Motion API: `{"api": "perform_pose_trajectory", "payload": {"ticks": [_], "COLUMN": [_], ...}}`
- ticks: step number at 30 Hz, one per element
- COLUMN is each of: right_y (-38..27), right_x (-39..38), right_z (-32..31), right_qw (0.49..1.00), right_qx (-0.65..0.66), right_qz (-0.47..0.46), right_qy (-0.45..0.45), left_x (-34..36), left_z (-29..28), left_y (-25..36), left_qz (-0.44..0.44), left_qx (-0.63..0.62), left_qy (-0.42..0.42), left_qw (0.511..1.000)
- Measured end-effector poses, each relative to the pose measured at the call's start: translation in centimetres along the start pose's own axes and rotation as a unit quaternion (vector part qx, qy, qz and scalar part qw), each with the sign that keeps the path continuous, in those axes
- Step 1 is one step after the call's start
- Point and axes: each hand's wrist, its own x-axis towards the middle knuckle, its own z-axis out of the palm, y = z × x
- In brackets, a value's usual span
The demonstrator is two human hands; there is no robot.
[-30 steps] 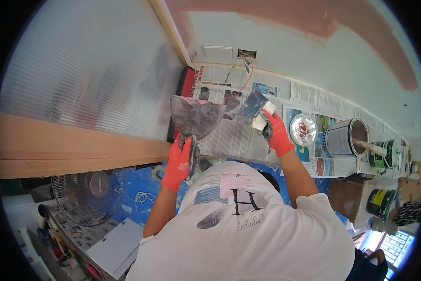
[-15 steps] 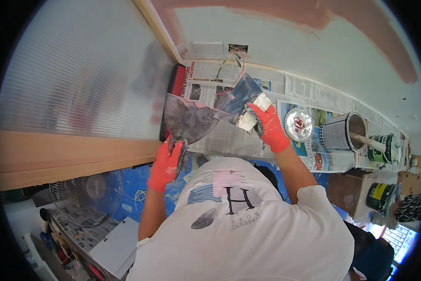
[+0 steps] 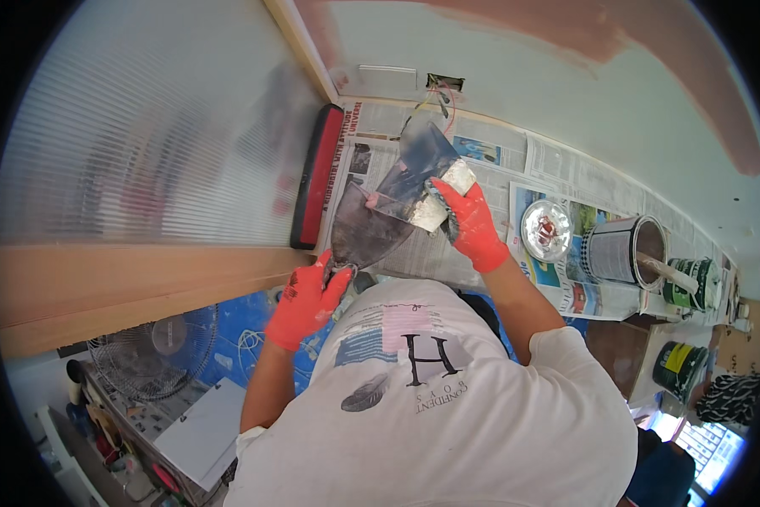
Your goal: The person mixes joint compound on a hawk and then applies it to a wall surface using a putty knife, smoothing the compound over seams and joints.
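In an orange-red glove, my left hand point(image 3: 305, 306) is closed round the handle of a wide putty knife point(image 3: 367, 234), whose broad, stained blade points away from me. My right hand point(image 3: 473, 226), gloved alike, grips a steel spreader point(image 3: 415, 165) by its whitish, plaster-crusted back edge. The spreader's dark flat sheet lies against the putty knife's blade and partly covers its far right portion. A small dab of pink filler point(image 3: 371, 201) shows where the two blades meet. Both tools are held above the newspaper point(image 3: 447, 262).
A red and black long object point(image 3: 318, 182) lies beside the ribbed translucent panel point(image 3: 160, 152). To the right are a shiny round lid point(image 3: 546, 231), an open tin point(image 3: 610, 252) with a stick, and a green tub point(image 3: 686, 284). Loose wires point(image 3: 452, 106) hang from the wall box. A fan point(image 3: 156, 346) stands lower left.
The spreader has slid leftward across the putty knife's blade. The pink strip along that blade's edge has shrunk to a small dab. My left hand has turned, tilting the putty knife.
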Motion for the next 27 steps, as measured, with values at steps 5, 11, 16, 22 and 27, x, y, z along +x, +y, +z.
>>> {"api": "perform_pose_trajectory", "payload": {"ticks": [5, 11, 16, 22, 27], "right_y": [1.6, -0.6, 6.6, 9.9, 3.4], "right_x": [0.5, 10.0, 14.3, 14.7, 11.3], "right_z": [4.1, 9.7, 19.9, 23.1, 14.9], "right_qw": [0.835, 0.565, 0.497, 0.452, 0.947], "right_qx": [0.489, 0.765, 0.798, 0.819, 0.263], "right_qz": [0.25, 0.289, 0.298, 0.306, 0.152], "right_qy": [0.037, 0.111, 0.164, 0.179, 0.103], "left_x": [-0.1, -2.6, -3.6, -4.9, -5.4], "left_z": [-0.2, 1.0, 1.2, 0.7, 0.5], "left_y": [-1.0, -4.2, -5.7, -7.1, -7.8], "left_qz": [-0.137, -0.202, -0.252, -0.263, -0.286], "left_qx": [0.006, -0.005, -0.043, -0.052, -0.08], "left_qy": [-0.124, -0.137, -0.142, -0.142, -0.167], "left_qw": [0.983, 0.97, 0.956, 0.953, 0.94]}}
